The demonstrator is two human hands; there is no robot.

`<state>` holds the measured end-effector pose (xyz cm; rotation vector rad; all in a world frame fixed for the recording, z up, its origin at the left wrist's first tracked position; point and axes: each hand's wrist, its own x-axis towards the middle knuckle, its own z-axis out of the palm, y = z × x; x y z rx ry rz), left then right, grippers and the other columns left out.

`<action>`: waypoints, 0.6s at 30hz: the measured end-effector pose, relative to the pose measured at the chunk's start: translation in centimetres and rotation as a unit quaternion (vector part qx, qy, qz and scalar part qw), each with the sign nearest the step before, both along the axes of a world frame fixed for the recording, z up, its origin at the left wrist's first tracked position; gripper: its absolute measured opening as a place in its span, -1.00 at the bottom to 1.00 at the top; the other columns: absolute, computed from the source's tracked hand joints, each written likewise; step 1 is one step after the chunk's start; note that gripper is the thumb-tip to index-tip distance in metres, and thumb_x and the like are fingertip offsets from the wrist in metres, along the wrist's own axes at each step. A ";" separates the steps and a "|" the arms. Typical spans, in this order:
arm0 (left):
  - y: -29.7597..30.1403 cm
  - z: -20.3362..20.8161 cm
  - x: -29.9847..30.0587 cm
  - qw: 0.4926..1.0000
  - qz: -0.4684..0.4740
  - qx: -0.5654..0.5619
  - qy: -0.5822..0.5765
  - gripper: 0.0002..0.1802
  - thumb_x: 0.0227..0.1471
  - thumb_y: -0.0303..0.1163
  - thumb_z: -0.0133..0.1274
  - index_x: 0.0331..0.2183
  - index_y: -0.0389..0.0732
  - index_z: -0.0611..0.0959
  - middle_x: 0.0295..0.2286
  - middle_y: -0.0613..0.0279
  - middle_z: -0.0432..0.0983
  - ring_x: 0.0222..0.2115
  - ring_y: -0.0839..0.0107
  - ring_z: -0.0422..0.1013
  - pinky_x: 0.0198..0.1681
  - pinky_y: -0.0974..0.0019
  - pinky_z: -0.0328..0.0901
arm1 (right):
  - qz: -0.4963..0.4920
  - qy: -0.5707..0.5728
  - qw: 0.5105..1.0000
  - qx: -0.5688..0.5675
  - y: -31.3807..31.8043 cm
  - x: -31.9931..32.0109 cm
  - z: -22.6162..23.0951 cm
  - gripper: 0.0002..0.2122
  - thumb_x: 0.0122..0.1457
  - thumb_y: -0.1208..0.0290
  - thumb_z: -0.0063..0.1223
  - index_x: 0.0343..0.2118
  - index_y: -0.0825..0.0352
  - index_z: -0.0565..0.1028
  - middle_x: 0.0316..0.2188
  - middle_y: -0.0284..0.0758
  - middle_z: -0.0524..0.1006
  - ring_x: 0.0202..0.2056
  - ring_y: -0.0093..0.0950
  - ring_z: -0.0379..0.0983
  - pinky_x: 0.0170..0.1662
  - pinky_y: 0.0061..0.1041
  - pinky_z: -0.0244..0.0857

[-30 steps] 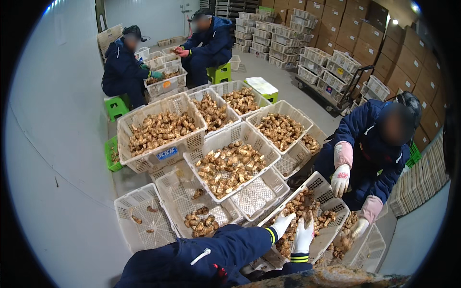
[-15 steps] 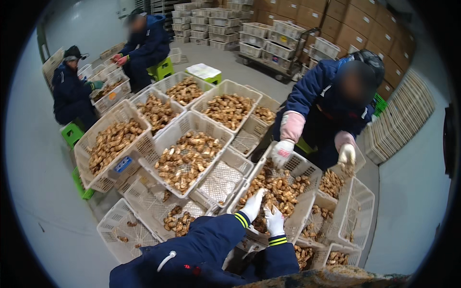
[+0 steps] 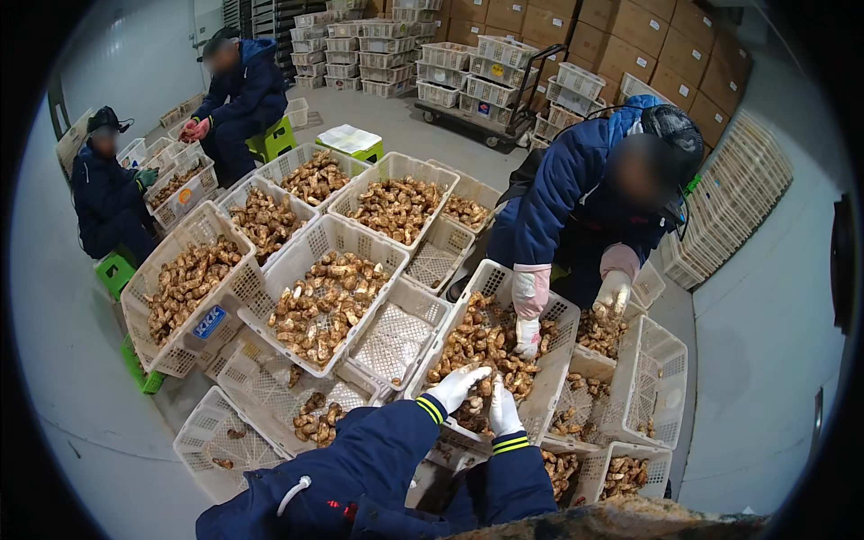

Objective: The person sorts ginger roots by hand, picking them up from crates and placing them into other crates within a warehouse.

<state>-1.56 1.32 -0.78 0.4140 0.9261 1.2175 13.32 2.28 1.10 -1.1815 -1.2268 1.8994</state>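
Both my hands wear white gloves and are over the near end of a long white crate heaped with brown, knobbly mushrooms. My left hand reaches in from the left, its fingers closed around a mushroom that is mostly hidden. Close beside it, my right hand points upward with fingers curled on a mushroom at the pile's edge. A co-worker's gloved hand dips into the same pile from across. That person's other hand is raised, holding pale mushrooms above a smaller crate.
Left of me are more mushroom crates, some stacked at a tilt. A sparsely filled crate lies lower left. At right, a tall crate stands beside small sorted ones. Two people sit at the far left. A loaded trolley stands behind.
The view has shifted, so the scene sits further left. The co-worker's near hand has lowered into the pile. My hands have moved slightly apart over the same crate.
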 end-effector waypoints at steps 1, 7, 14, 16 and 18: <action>0.1 -0.9 0.3 1.000 0.028 -0.003 0.013 -0.68 0.09 -0.23 0.11 -0.16 -0.20 0.57 -0.37 0.31 0.55 -0.44 0.56 0.43 -0.38 0.46 0.32 | -0.047 0.008 0.997 -0.067 0.0 -0.7 0.3 -0.49 0.36 0.01 -0.39 -0.13 0.42 0.46 -0.42 -0.27 0.56 -0.49 -0.51 0.48 -0.41 -0.56 0.42; 1.3 -0.1 -5.9 0.956 0.258 0.093 -0.104 -0.71 0.13 -0.20 0.04 -0.23 -0.23 0.54 -0.41 0.31 0.48 -0.41 0.44 0.41 -0.26 0.33 0.36 | -0.047 -0.440 0.872 0.210 2.6 3.5 -3.3 -0.54 0.22 0.06 -0.07 -0.10 0.45 0.50 -0.27 -0.08 0.59 -0.15 -0.24 0.51 -0.07 -0.37 0.34; 0.5 3.5 -9.5 0.876 0.327 0.010 -0.354 -0.23 0.14 0.18 -0.15 0.16 -0.20 0.26 0.10 -0.03 0.24 0.07 -0.02 0.24 0.12 -0.11 0.20 | 0.225 -0.545 0.784 0.196 1.2 0.9 -4.2 -0.33 0.05 -0.08 0.05 0.15 0.27 0.32 0.05 -0.11 0.44 0.07 -0.18 0.37 0.14 -0.30 0.20; 1.5 2.5 -7.9 0.927 0.302 -0.031 -0.219 -0.37 0.19 0.03 -0.14 0.10 -0.23 0.32 0.01 0.02 0.33 0.01 0.11 0.31 0.07 0.04 0.25 | 0.300 -0.608 0.698 0.232 0.4 -1.8 -3.5 -0.42 0.05 -0.07 0.07 0.02 0.27 0.42 -0.06 -0.12 0.51 -0.01 -0.23 0.44 0.05 -0.27 0.28; 1.5 2.3 -6.1 0.978 0.180 -0.007 -0.109 -0.54 0.21 -0.15 -0.09 0.02 -0.27 0.42 -0.15 0.12 0.49 -0.13 0.28 0.43 -0.03 0.24 0.34 | 0.313 -0.655 0.638 0.259 0.1 -3.0 -4.1 -0.49 0.05 -0.09 0.08 -0.11 0.26 0.48 -0.19 -0.19 0.57 -0.11 -0.26 0.51 -0.06 -0.25 0.34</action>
